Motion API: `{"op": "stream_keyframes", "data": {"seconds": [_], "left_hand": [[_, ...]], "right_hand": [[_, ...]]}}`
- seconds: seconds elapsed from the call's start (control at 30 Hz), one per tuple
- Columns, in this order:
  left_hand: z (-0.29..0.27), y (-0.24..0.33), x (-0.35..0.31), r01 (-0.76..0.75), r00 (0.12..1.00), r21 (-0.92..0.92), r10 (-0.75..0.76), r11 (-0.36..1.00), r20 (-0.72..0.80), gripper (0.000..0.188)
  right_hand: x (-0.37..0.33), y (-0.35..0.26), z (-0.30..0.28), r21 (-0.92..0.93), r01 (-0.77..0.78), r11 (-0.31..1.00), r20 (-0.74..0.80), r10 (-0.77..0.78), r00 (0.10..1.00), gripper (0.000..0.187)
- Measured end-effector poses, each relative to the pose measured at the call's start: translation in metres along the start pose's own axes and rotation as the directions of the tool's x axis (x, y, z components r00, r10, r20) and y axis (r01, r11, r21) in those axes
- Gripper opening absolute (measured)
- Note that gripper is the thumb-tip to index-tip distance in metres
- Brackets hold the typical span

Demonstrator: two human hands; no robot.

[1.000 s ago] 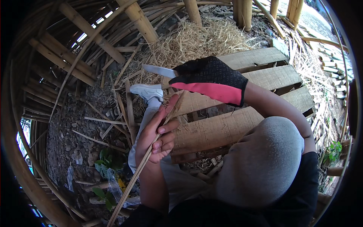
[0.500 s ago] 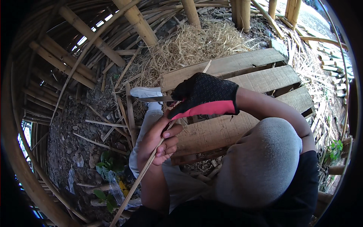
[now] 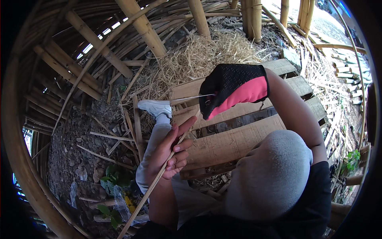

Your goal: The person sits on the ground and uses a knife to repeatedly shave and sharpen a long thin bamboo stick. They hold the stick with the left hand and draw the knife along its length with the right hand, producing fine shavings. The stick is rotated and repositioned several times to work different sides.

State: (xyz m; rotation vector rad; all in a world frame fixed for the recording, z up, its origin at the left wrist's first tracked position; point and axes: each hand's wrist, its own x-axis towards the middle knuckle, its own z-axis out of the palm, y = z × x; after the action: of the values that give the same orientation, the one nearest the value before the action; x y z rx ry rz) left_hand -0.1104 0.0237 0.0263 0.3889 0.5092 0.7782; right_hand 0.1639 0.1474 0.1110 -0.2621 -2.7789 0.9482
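Note:
My bare left hand (image 3: pixel 170 157) has its lower fingers wrapped round a long, thin bamboo strip (image 3: pixel 145 196), while the index finger stretches along it. The strip slants from the lower edge up toward my right hand (image 3: pixel 235 88), which wears a black and pink glove. That hand is closed on a knife (image 3: pixel 190 97), its handle hidden in the glove. The narrow blade points left, seen nearly edge-on, above the strip's upper end. Where the strip ends by the glove is hard to make out. Both hands are over a slatted wooden platform (image 3: pixel 230 139).
A heap of straw-like shavings (image 3: pixel 207 51) lies beyond the platform. Bamboo poles (image 3: pixel 145 30) stand at the back and left. My outstretched leg ends in a white shoe (image 3: pixel 157 108) beside the platform. Loose sticks (image 3: pixel 105 156), plants (image 3: pixel 112 181) and clear plastic (image 3: pixel 121 199) lie on the left ground.
My right hand has moved right with the knife, away from my left hand. The blade has turned edge-on. My left index finger has straightened along the strip.

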Motion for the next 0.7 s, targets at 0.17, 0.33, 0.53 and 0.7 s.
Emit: {"op": "stream_keyframes", "data": {"seconds": [0.17,0.33,0.53,0.7], "left_hand": [[-0.001,0.000,0.002,0.006,0.996,-0.042,-0.003,0.999,0.085,0.052],[-0.001,-0.001,0.000,0.002,0.998,-0.064,0.002,0.998,0.069,0.050],[-0.003,-0.003,-0.002,-0.030,0.998,-0.072,0.034,0.997,0.058,0.051],[-0.015,-0.004,-0.004,0.031,0.999,-0.206,-0.024,0.978,0.037,0.051]], "right_hand": [[-0.009,0.035,-0.027,0.298,-0.455,0.839,-0.384,0.542,0.747,0.039],[-0.013,0.066,-0.033,0.775,-0.345,0.529,-0.425,0.841,0.335,0.041],[-0.030,0.079,-0.026,0.787,-0.289,0.545,-0.425,0.819,0.386,0.034],[-0.033,0.078,-0.029,0.797,-0.247,0.552,-0.427,0.803,0.417,0.039]]}}
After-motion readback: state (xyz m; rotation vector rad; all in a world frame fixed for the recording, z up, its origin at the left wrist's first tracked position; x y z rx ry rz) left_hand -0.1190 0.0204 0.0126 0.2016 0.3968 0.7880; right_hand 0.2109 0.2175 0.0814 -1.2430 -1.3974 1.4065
